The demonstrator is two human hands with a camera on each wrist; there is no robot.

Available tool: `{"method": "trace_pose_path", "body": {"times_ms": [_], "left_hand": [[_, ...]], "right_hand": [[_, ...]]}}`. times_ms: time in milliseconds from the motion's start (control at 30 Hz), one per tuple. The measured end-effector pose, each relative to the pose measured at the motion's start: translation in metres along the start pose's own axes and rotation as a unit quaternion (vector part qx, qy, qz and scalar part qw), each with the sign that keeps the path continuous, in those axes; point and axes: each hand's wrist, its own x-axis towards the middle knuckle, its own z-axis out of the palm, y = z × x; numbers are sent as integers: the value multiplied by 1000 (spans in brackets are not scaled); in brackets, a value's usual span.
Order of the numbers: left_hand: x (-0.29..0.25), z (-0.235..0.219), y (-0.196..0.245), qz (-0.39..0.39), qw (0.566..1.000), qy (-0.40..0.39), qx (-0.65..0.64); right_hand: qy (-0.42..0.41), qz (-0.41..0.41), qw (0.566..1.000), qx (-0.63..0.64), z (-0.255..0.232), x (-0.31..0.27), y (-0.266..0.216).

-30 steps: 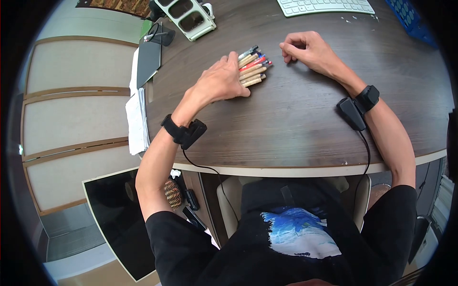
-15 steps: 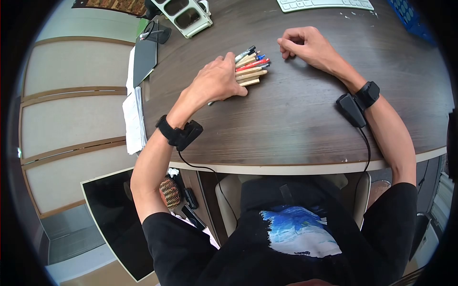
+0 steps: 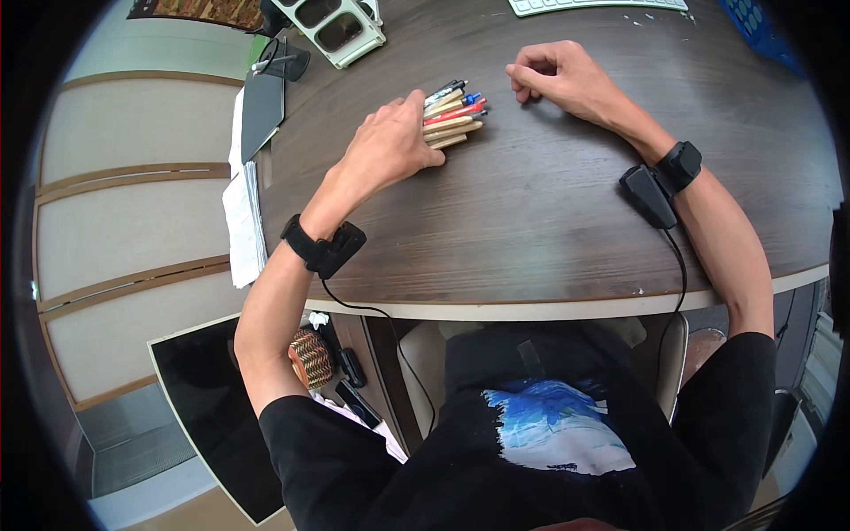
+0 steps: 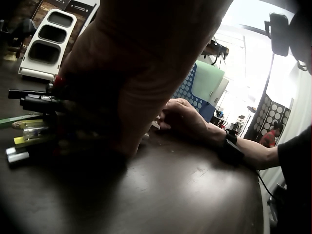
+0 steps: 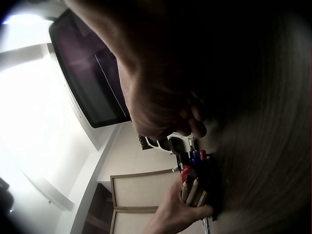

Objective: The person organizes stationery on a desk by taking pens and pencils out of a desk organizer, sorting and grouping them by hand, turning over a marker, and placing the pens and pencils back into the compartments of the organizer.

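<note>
In the head view my left hand point(image 3: 385, 142) is wrapped over a bundle of pens and pencils point(image 3: 456, 113), low over the table. Bare wooden pencils, a red pen and dark and blue pens stick out past its fingers to the right. The other ends of the bundle point(image 4: 34, 131) poke out under the palm in the left wrist view, beside the tabletop. My right hand point(image 3: 567, 80) rests on the table to the right of the bundle, a short gap away. Its fingers are loosely curled and hold nothing.
A white keyboard point(image 3: 598, 6) lies at the far edge, with a blue perforated basket point(image 3: 763, 35) at the far right. A white three-slot holder point(image 3: 332, 31) stands at the back left. Nearby are a dark pen cup point(image 3: 290, 64), a grey folder point(image 3: 263, 119) and stacked papers point(image 3: 243, 221).
The head view has drifted slightly, shifting everything a little left. The left hand keeps its hold on the bundle; a pen end visible under that wrist half a second ago is now hidden.
</note>
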Motion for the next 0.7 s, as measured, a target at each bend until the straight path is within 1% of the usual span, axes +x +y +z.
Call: {"method": "trace_pose_path", "body": {"times_ms": [67, 167, 267, 300, 367, 500, 567, 600, 667, 700], "left_hand": [[2, 4, -4, 29, 999, 37, 15], [2, 2, -5, 9, 999, 31, 27], [3, 4, -7, 21, 998, 59, 22], [4, 8, -9, 22, 998, 58, 22], [8, 15, -14, 67, 985, 156, 15], [8, 16, -14, 57, 983, 174, -4], [1, 19, -9, 75, 982, 169, 27], [-2, 20, -7, 76, 982, 169, 27], [-6, 25, -2, 105, 968, 214, 78], [-8, 27, 0, 107, 968, 213, 76]], "right_hand": [[2, 14, 1000, -3, 0, 0, -2], [-8, 26, 999, 18, -1, -1, -6], [1, 17, 1000, 9, 1, 0, -3], [1, 18, 1000, 9, 1, 0, -3], [1, 15, 1000, 3, 0, 0, -4], [0, 11, 1000, -3, -2, 2, -10], [-2, 44, 999, 14, -2, -1, -14], [-1, 44, 999, 13, -2, 1, -13], [0, 32, 999, 15, -2, 1, -9], [0, 34, 999, 14, -3, 1, -7]]}}
